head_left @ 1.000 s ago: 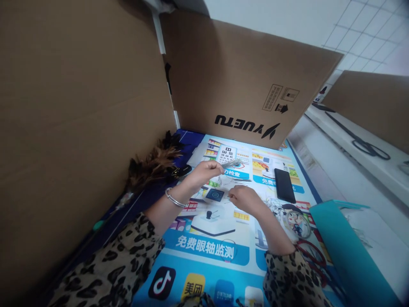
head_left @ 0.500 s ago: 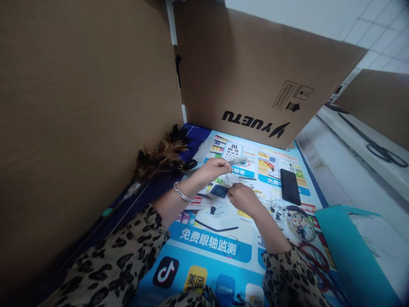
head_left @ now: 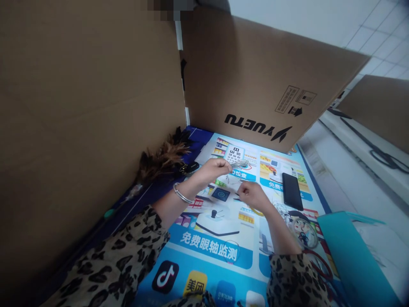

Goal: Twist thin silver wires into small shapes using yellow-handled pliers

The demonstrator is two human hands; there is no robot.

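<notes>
My left hand (head_left: 213, 169) is closed in a pinch on a small bundle of thin metal wires (head_left: 239, 163) that stick out to the right, held a little above the printed blue poster (head_left: 211, 251) covering the table. My right hand (head_left: 252, 194) is closed just below and right of the bundle, fingertips pinched on something too small to make out. A silver bangle (head_left: 180, 194) circles my left wrist. Both sleeves have a leopard print.
Tall cardboard walls (head_left: 79, 115) stand on the left and behind (head_left: 255, 81). A feather duster (head_left: 159, 160) lies at the left wall. A black phone (head_left: 292, 190) lies on the poster at right. A teal folder (head_left: 348, 256) and wire rings (head_left: 305, 232) sit lower right.
My right hand has risen off the poster and moved up towards the bundle in my left hand. The left hand has hardly shifted. The camera has tilted slightly.
</notes>
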